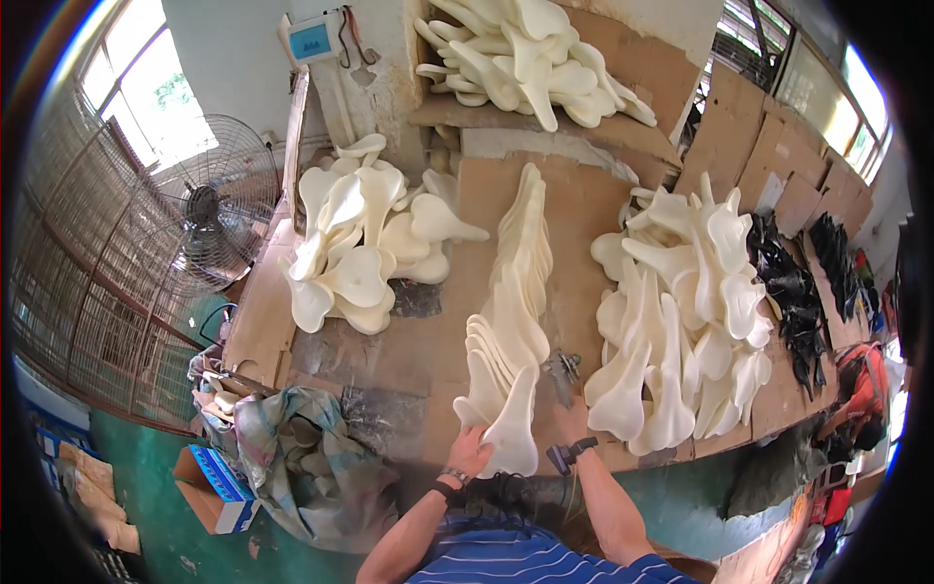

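A long row of cream foam bicycle saddle pads (pixel 520 282) leans overlapped along the middle of the cardboard-covered table. At its near end stands the front saddle pad (pixel 513 433), its broad end toward me. My left hand (pixel 471 452) is closed on that pad's left edge, thumb and fingers against the foam. To the right of the row, my right hand (pixel 571 419) is closed around the near end of a small grey metal tool (pixel 562 375). The tool's exact kind is too small and blurred to tell.
Loose saddle pads are heaped at the left (pixel 355 243), at the right (pixel 681 311) and on a back shelf (pixel 535 58). Black plastic sheets (pixel 790 302) lie at the far right. A caged fan (pixel 209 204) stands left, above a crumpled sack (pixel 311 457) and an open carton (pixel 216 492).
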Demonstrator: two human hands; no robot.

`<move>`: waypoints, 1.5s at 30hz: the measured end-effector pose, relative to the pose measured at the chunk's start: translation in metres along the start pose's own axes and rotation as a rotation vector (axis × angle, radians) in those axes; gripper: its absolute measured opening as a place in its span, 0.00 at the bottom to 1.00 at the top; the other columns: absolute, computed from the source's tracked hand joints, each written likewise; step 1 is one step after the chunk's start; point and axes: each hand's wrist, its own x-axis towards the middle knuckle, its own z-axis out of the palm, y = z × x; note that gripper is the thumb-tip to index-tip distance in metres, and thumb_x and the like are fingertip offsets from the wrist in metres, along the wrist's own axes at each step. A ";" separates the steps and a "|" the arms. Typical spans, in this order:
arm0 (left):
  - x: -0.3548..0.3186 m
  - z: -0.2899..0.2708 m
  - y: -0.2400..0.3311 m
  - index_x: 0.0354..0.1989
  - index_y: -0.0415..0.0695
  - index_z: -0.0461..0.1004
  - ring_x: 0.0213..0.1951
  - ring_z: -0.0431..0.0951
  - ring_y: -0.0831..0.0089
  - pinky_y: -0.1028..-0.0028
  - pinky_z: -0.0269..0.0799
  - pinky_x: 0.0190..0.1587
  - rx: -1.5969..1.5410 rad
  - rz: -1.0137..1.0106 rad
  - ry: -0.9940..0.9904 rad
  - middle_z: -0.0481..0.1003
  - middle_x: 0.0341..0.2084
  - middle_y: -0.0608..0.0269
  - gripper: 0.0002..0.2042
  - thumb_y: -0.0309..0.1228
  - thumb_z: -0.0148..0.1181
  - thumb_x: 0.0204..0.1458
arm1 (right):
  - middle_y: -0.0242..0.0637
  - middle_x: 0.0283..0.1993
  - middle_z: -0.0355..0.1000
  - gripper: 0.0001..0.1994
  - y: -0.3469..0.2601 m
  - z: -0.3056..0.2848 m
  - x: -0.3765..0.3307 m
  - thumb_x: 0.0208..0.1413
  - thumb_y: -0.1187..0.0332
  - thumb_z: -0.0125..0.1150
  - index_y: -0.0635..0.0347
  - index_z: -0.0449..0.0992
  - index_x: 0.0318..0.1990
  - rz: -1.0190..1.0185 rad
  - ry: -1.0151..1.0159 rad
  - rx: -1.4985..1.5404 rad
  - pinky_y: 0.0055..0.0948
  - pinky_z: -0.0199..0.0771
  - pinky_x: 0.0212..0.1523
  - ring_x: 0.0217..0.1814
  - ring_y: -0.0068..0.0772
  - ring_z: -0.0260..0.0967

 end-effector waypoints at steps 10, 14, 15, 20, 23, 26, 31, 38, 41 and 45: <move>-0.027 -0.005 0.003 0.49 0.46 0.81 0.56 0.69 0.42 0.51 0.69 0.58 0.257 0.012 0.341 0.71 0.49 0.39 0.20 0.30 0.64 0.44 | 0.50 0.30 0.76 0.19 -0.024 0.022 -0.012 0.50 0.64 0.64 0.74 0.75 0.43 0.117 -0.078 0.183 0.40 0.75 0.26 0.25 0.41 0.76; -0.014 0.010 0.008 0.50 0.47 0.81 0.57 0.67 0.41 0.51 0.70 0.58 0.247 0.019 0.323 0.68 0.50 0.37 0.20 0.31 0.64 0.45 | 0.47 0.29 0.74 0.17 -0.001 0.008 -0.009 0.49 0.65 0.63 0.74 0.73 0.39 0.132 -0.051 0.258 0.39 0.73 0.29 0.27 0.39 0.72; -0.010 0.014 0.012 0.50 0.47 0.81 0.56 0.67 0.41 0.51 0.70 0.57 0.215 0.010 0.310 0.68 0.50 0.37 0.20 0.31 0.64 0.45 | 0.47 0.30 0.74 0.17 0.025 0.008 -0.003 0.49 0.66 0.63 0.74 0.73 0.39 0.087 -0.019 0.237 0.39 0.74 0.32 0.29 0.39 0.72; -0.018 0.004 0.017 0.51 0.48 0.80 0.54 0.69 0.40 0.51 0.71 0.56 0.253 -0.051 0.285 0.69 0.48 0.37 0.21 0.31 0.64 0.45 | 0.51 0.34 0.75 0.19 0.021 0.008 -0.017 0.47 0.66 0.63 0.76 0.74 0.41 0.051 -0.006 0.181 0.41 0.73 0.42 0.37 0.43 0.72; -0.016 0.003 0.020 0.53 0.49 0.79 0.54 0.72 0.44 0.53 0.71 0.57 0.313 -0.102 0.203 0.73 0.47 0.41 0.21 0.33 0.64 0.46 | 0.52 0.35 0.75 0.20 0.037 0.009 -0.008 0.46 0.66 0.63 0.76 0.75 0.43 0.030 0.037 0.177 0.42 0.73 0.45 0.38 0.46 0.73; -0.003 0.012 -0.008 0.52 0.48 0.78 0.54 0.73 0.43 0.50 0.73 0.56 0.116 -0.097 0.094 0.73 0.52 0.41 0.21 0.33 0.62 0.47 | 0.52 0.36 0.76 0.21 0.049 0.016 -0.001 0.47 0.66 0.63 0.76 0.74 0.45 0.004 0.018 0.189 0.42 0.74 0.47 0.39 0.47 0.74; 0.008 0.013 0.025 0.53 0.50 0.76 0.54 0.74 0.49 0.54 0.75 0.54 0.191 0.208 0.221 0.74 0.51 0.54 0.20 0.24 0.59 0.50 | 0.34 0.21 0.67 0.18 0.090 0.008 0.018 0.53 0.68 0.60 0.70 0.70 0.48 -0.099 0.056 0.176 0.30 0.60 0.11 0.13 0.27 0.63; 0.014 0.007 0.024 0.48 0.47 0.77 0.49 0.78 0.51 0.53 0.79 0.45 0.439 0.006 0.177 0.74 0.48 0.51 0.16 0.25 0.60 0.50 | 0.55 0.41 0.77 0.23 0.023 -0.001 -0.019 0.49 0.64 0.62 0.78 0.74 0.47 0.061 -0.062 0.144 0.42 0.74 0.49 0.43 0.48 0.74; 0.015 -0.004 0.028 0.50 0.47 0.77 0.48 0.79 0.50 0.54 0.80 0.45 0.374 0.039 0.151 0.75 0.44 0.49 0.16 0.26 0.60 0.50 | 0.55 0.40 0.77 0.24 0.020 -0.009 -0.019 0.48 0.63 0.62 0.77 0.74 0.47 -0.002 -0.058 0.119 0.43 0.74 0.49 0.43 0.48 0.74; 0.008 -0.006 0.008 0.49 0.47 0.77 0.45 0.79 0.48 0.54 0.79 0.47 0.262 0.108 0.111 0.75 0.42 0.49 0.15 0.27 0.60 0.51 | 0.58 0.38 0.79 0.24 0.006 0.005 -0.017 0.48 0.63 0.63 0.75 0.74 0.49 -0.130 0.058 0.006 0.47 0.76 0.47 0.42 0.57 0.77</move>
